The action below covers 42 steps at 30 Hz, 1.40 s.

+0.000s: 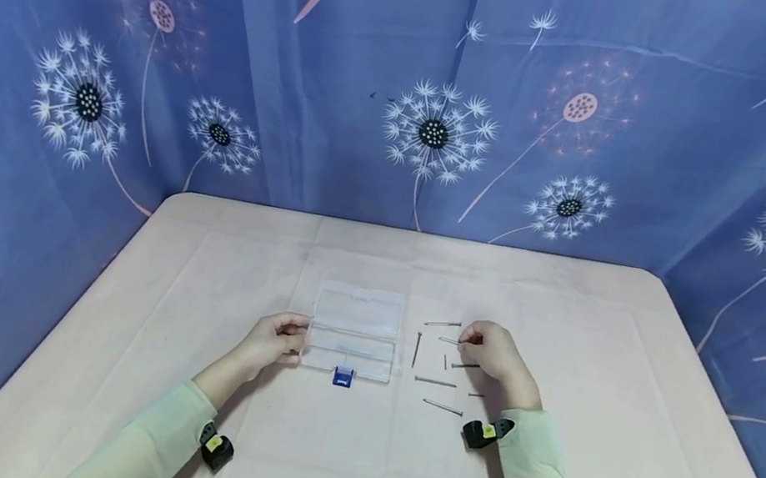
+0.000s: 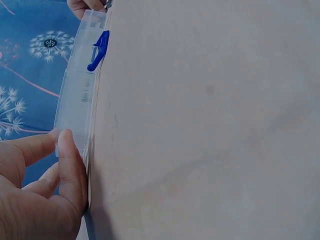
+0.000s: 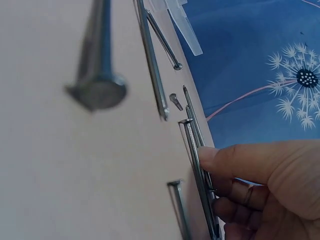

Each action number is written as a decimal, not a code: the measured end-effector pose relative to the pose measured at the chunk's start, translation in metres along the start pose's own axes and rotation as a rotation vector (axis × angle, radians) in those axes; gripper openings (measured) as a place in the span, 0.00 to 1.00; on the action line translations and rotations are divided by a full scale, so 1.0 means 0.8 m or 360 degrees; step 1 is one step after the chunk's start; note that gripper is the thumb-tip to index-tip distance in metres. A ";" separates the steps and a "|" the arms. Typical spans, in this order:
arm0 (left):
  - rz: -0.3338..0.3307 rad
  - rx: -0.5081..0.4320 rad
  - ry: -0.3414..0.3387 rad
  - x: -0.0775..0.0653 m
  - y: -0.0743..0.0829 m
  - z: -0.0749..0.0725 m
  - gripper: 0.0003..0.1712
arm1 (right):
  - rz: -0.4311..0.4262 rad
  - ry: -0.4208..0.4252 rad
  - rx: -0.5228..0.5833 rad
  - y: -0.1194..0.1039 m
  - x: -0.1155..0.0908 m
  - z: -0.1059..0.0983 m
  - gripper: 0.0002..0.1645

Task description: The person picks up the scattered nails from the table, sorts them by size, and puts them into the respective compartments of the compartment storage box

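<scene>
A clear plastic compartment box (image 1: 350, 343) lies on the table with its lid (image 1: 359, 309) folded back and a blue latch (image 1: 343, 377) at the front. My left hand (image 1: 274, 342) holds the box by its left end, thumb and fingers at the edge, as the left wrist view also shows. To the right, my right hand (image 1: 492, 352) pinches a nail (image 1: 448, 340) by its right end between thumb and fingers. Around that hand lie more loose nails: a long one (image 1: 436, 382), another (image 1: 443, 407), an upright-lying one (image 1: 417, 350) and a tiny one (image 1: 445, 362).
A pale cloth covers the table (image 1: 315, 464). Blue curtains (image 1: 346, 97) with a dandelion print stand behind and at both sides. In the right wrist view one nail (image 3: 102, 55) looms large and blurred in front. Both wrists wear black cameras (image 1: 217, 450).
</scene>
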State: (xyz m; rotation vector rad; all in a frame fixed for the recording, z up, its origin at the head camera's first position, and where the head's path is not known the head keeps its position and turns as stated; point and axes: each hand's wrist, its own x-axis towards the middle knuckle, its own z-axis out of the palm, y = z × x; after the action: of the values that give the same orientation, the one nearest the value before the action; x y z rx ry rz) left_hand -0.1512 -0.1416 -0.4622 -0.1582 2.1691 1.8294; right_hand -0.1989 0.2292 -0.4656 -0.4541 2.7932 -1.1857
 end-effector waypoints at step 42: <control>-0.0004 0.0013 -0.0015 0.005 -0.001 -0.002 0.24 | 0.0099 0.0307 0.0133 -0.016 -0.001 -0.017 0.07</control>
State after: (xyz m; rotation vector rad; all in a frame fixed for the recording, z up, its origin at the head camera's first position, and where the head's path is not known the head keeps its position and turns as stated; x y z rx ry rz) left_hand -0.1552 -0.1424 -0.4640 -0.1502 2.1686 1.8157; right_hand -0.1972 0.2307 -0.4465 -0.2573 2.8768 -1.3958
